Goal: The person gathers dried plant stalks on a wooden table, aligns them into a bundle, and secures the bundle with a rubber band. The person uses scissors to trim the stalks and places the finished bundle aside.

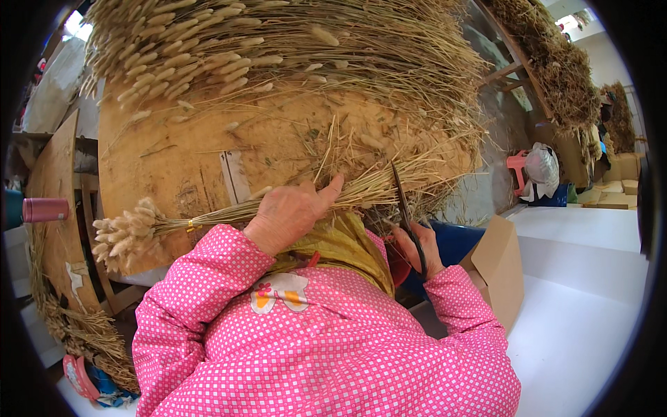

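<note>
One bundle [375,186] of dried grass is held across the body under the left hand [288,212], over the near edge of the table. The stems are gripped by this hand, its fingers bent around them and one fingertip pointed rightward along them. The fluffy heads [128,233], too crowded to be counted, are gathered at the far left of that hand; between them and the hand, the stems are bound by one yellow tie [193,226]. To the right of the hand, the stem ends are fanned out.

One pair of scissors [404,201] is grasped in the right hand [420,250], which is closed around the handles. The blades are pointed away from the body, across the stems; whether these are touched cannot be told.

Beyond both hands, one large pile [299,42] of the same grass is spread over the wooden table [174,153]. One yellow cloth [326,247] is seen just below the left hand, one pink cup [45,210] well to its left, and one cardboard box [497,267] near the right hand, on its right.
</note>
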Demonstrator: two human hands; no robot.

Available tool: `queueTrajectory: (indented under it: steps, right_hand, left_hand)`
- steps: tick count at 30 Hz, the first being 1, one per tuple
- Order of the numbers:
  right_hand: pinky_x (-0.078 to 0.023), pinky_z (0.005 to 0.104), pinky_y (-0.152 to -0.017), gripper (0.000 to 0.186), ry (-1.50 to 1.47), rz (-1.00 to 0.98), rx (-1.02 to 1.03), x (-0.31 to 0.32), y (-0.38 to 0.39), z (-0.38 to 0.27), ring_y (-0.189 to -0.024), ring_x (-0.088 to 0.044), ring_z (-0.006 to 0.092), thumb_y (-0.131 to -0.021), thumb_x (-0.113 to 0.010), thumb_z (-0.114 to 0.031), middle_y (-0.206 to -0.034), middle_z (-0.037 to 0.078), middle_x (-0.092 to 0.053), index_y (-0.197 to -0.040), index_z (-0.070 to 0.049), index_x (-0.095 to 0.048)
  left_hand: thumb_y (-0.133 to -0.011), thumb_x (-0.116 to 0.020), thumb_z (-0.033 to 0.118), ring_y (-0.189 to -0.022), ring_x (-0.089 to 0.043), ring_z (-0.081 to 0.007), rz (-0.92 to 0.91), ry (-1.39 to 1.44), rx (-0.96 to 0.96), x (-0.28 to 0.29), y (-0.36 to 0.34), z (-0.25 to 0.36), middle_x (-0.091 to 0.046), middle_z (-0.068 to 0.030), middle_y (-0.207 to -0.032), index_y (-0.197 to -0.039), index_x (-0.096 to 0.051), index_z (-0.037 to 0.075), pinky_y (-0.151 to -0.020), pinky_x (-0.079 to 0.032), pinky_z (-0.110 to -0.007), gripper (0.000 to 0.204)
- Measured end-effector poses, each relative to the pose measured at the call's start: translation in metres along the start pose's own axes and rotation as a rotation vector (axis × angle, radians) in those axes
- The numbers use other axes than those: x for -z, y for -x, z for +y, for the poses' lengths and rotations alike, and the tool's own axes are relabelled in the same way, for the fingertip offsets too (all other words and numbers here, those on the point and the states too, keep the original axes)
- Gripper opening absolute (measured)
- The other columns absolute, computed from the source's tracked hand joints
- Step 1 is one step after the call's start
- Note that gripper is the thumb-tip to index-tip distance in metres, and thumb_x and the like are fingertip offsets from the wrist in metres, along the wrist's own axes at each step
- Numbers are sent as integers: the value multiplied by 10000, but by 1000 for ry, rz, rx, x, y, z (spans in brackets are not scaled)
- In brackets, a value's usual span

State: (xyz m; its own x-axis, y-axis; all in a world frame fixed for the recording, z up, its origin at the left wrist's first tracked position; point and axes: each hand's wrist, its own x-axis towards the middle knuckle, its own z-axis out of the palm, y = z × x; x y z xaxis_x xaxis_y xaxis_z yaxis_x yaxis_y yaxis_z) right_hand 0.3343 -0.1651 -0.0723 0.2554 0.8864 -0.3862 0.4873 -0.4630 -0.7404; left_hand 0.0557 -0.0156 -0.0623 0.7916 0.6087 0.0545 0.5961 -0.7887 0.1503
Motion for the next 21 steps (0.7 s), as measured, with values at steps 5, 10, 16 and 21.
queueTrajectory:
  steps: [5, 10, 16, 21]
  right_hand:
    - [-530, 357, -659, 534, 15, -142, -77, 15, -11, -16, -728, -690, 209, -965, -635, -457, -775, 161, -693, -896, 72, -660]
    - [-531, 385, -658, 523, 52, -98, 129, 14, -27, -21, -733, -701, 251, -970, -615, -433, -797, 210, -671, -974, 87, -670]
    - [-479, 362, -575, 467, 50, -32, -53, 10, -10, -13, -617, -604, 180, -905, -727, -380, -642, 124, -625, -885, 85, -687]
    - [-434, 315, -482, 398, -190, -43, -215, 3, -1, -13, -529, -542, 110, -895, -775, -344, -638, 27, -609, -835, 41, -691]
  left_hand:
    - [-887, -589, 108, -562, -657, -252, 0, 19, -27, 1, 1, -2, -607, -115, -820, -1518, -438, 207, -466, -510, -406, 656]
    - [-875, -597, 93, -598, -673, -269, -28, 7, -36, 5, 1, -2, -625, -124, -839, -1513, -425, 199, -495, -524, -411, 669]
    - [-881, -595, 96, -629, -685, -290, -52, 28, -18, 7, 0, 0, -625, -139, -871, -1522, -410, 185, -506, -524, -438, 673]
    - [-899, -595, 115, -655, -689, -331, -91, 50, 17, 9, -1, 0, -645, -150, -880, -1524, -400, 169, -560, -538, -463, 657]
